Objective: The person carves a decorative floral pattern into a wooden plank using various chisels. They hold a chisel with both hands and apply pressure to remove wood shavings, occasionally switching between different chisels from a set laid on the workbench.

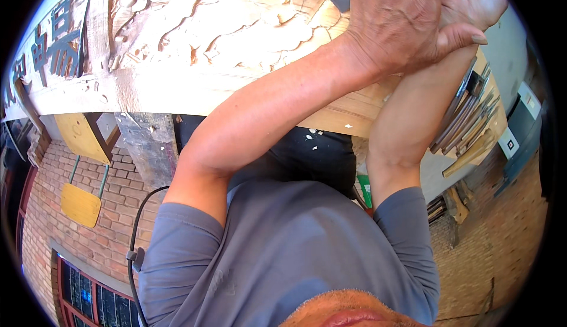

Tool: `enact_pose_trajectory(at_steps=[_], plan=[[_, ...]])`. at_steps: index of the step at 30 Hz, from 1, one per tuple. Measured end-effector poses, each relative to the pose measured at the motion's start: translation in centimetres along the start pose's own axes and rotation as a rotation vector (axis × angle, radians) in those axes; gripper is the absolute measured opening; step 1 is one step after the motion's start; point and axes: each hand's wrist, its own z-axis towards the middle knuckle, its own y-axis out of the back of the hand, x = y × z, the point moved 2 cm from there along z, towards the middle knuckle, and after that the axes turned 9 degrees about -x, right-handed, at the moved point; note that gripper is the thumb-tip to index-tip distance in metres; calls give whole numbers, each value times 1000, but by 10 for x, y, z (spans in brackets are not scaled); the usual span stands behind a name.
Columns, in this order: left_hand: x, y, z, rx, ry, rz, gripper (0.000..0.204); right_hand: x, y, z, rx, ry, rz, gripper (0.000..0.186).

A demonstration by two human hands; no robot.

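Note:
My left hand (pixel 401 23) reaches over the carved wooden panel (pixel 254 38), back of the hand up. Its thumb lies across my right wrist, and its other fingers are curled out of sight. A dark flat blade, seemingly a chisel (pixel 341 2), sticks out beside the left hand over the carving; its shaft and handle are hidden. My right hand (pixel 475 1) is pressed against the left at the top right edge, its fingers curled and mostly covered. What they close on cannot be seen. Relief shapes and wood chips cover the panel.
Several carving tools (pixel 469 117) lie in a row right of my right forearm. A yellow chair (pixel 81 203) stands on the brick floor at left. A black cable (pixel 134 232) hangs by my left sleeve. Dark carved characters (pixel 64 35) stand at far left.

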Motion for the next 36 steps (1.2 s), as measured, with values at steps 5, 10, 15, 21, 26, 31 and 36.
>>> enact_pose_trajectory(at_steps=[5,10,15,21,26,31,36], plan=[[-2,2,1,48,14,4,111,2,2,-1,-9,4,5,71],[6,0,2,4,65,-115,111,-1,3,2,-13,0,12,71],[3,2,2,-1,41,-123,109,0,4,1,-18,1,13,70],[2,8,-6,64,116,38,105,-6,0,0,-15,0,6,70],[-4,9,4,81,91,-84,109,1,0,-7,-25,3,-5,70],[-2,8,6,58,42,-77,110,-1,-1,-8,-21,4,-4,70],[-4,7,8,39,22,-81,110,2,-1,-10,-26,6,-12,70]])
